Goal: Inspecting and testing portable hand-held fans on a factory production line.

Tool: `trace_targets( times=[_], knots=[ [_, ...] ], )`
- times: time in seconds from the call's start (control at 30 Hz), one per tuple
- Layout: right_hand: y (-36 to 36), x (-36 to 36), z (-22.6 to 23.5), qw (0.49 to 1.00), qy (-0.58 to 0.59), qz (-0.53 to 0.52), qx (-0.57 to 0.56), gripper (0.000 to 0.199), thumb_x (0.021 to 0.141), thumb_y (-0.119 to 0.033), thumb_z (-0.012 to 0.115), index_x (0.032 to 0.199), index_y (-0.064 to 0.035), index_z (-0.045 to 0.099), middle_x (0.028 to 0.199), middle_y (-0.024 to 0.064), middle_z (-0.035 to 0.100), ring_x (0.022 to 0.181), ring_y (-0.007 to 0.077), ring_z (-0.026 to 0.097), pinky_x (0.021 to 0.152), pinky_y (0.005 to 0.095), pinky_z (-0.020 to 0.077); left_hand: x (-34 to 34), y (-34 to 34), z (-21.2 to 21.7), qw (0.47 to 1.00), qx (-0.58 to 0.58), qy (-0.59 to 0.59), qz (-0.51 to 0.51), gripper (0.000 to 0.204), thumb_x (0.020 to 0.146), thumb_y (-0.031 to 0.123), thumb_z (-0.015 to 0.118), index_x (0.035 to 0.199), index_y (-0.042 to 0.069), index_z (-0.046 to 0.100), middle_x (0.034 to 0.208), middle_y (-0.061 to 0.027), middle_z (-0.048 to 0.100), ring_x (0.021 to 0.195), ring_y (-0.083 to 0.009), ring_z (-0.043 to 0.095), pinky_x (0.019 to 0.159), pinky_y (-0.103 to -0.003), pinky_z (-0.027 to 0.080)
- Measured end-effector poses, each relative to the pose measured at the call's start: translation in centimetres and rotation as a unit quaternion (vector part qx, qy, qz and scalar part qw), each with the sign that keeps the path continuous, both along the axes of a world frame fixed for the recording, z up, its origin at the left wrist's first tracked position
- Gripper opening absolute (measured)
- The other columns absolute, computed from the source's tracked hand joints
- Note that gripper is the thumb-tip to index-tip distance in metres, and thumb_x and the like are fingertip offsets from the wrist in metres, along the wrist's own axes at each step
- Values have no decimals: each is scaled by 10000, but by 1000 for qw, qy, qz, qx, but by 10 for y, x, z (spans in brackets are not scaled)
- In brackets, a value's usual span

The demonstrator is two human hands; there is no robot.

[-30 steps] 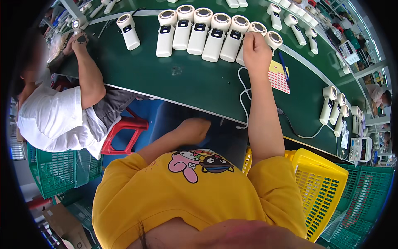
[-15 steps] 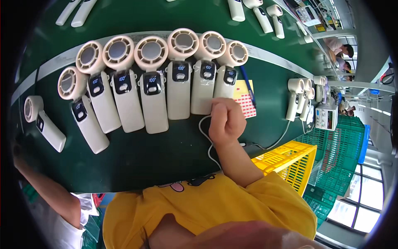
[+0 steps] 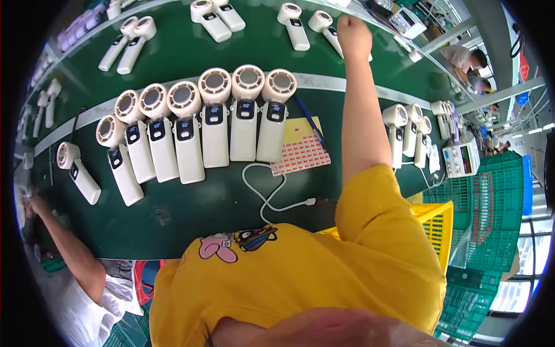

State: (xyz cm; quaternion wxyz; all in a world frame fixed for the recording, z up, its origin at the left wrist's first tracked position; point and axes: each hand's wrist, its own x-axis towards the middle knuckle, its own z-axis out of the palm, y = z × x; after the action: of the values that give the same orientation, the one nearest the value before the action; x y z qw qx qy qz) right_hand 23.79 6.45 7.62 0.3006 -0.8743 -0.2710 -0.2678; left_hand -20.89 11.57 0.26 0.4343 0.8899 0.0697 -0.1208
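Observation:
My right arm is stretched far forward to the green belt. There my right hand (image 3: pixel 354 39) is closed, its back toward me, over a white handheld fan whose handle end (image 3: pixel 370 58) peeks out beside the wrist; the grip itself is hidden. Just left of the hand lies another handheld fan (image 3: pixel 327 30). Several cream handheld fans (image 3: pixel 215 124) with round grilles and lit displays lie in a fanned row on the green table (image 3: pixel 191 222). A separate fan (image 3: pixel 85 181) lies at the row's left. My left hand is not in view.
A yellow sheet with red stickers (image 3: pixel 300 153), a blue pen (image 3: pixel 311 124) and a white cable (image 3: pixel 269 199) lie right of the row. More fans (image 3: pixel 410 130) stand by a meter (image 3: pixel 461 160). A yellow crate (image 3: pixel 442 231) is at right; a co-worker's arm (image 3: pixel 72 243) is at left.
My right hand has moved from beside the row's right end, forward to the fans on the belt. The view has shifted, showing more of the belt. The sticker sheet and cable are less covered.

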Motion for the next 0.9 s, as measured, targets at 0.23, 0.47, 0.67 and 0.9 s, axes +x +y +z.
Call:
trace_targets(
  times=[0.23, 0.47, 0.67, 0.9],
  knots=[
    [4, 77, -83, 977, 10, -104, -187, 495, 787, -471, 450, 938, -33, 625, 867, 141, 624, 832, 309, 573, 723, 353, 451, -21, -21, 82, 996, 62, 33, 47, 167, 819, 118, 467, 912, 68, 596, 789, -107, 602, 687, -233, 545, 620, -284, 427],
    [-18, 76, -34, 909, 262, -9, -323, 513, 756, -480, 468, 928, -24, 627, 874, 124, 623, 815, 279, 577, 710, 343, 445, 17, -21, 99, 992, 119, -32, 19, 188, 780, 26, 491, 945, 27, 581, 840, -128, 616, 672, -284, 569, 601, -333, 441],
    [-37, 142, -51, 928, 169, -137, -302, 659, 660, -552, 537, 1080, -47, 586, 1181, 163, 470, 1028, 297, 464, 840, 375, 360, 94, -50, 50, 926, -36, -343, 152, 236, 588, -52, 544, 802, 41, 579, 642, -45, 564, 512, -190, 478, 490, -244, 392],
    [-28, 209, -86, 906, 333, -126, -227, 723, 606, -579, 583, 1177, -138, 540, 1245, 172, 403, 1045, 313, 417, 904, 414, 305, 83, -29, 27, 884, 23, -446, 136, 178, 508, 14, 548, 680, 59, 560, 644, -25, 544, 478, -173, 429, 475, -226, 374]
  ],
)
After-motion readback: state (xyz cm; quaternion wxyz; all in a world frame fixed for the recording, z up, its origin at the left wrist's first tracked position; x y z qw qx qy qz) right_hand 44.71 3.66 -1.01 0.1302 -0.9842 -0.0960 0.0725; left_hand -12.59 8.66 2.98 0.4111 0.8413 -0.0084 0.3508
